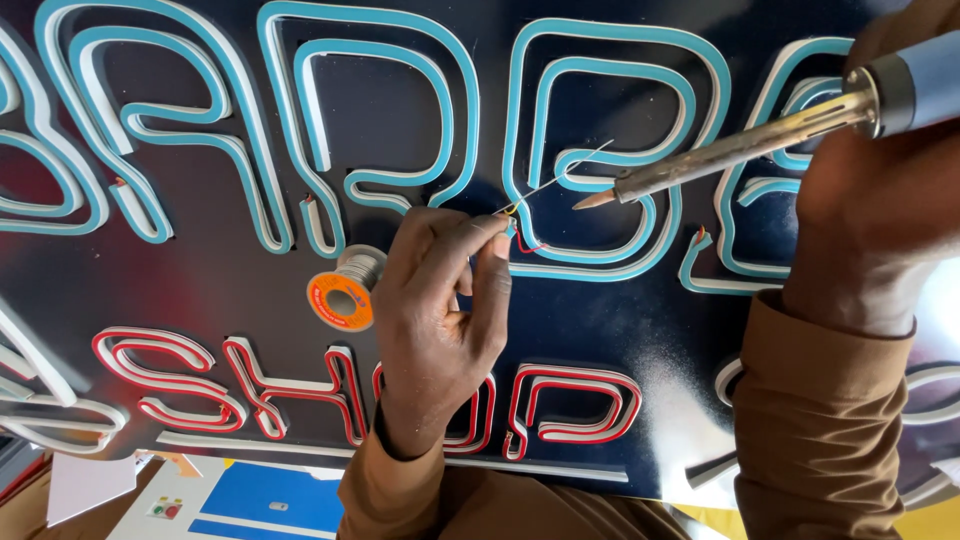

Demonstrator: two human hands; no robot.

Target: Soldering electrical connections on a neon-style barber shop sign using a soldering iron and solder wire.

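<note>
- Silvery solder wire (556,180), thin and straight; pinched between thumb and forefinger of my left hand (438,310); free end runs up and to the right over the blue tubing.
- Left hand: fingers closed narrow on the wire; fingertips (497,228) sit just beside short red and yellow leads (522,240) that come out of the panel; brown sleeve cuff at the wrist.
- Soldering iron (740,150): long discoloured metal shaft, blue handle; held in my right hand (875,220), which is wrapped tight round the handle at the upper right edge; the grip itself is partly cut off by the frame.
- Iron tip (590,200): near the wire, just to its right; I cannot tell whether the two touch.
- Solder spool (346,290): orange flange, grey wire wound on it; lying on its side on the panel, just left of my left hand, apart from it.
- Sign panel (230,290): dark, glossy, flat under both hands.
- Blue neon-style tubing (600,110): large letters with white edges across the upper half; the wire and the iron tip lie over one of these letters.
- Red neon-style tubing (570,400): smaller letters along the lower half; my left wrist crosses them.
- Blue-and-white sheet (270,495): below the panel's near edge, lower left.
</note>
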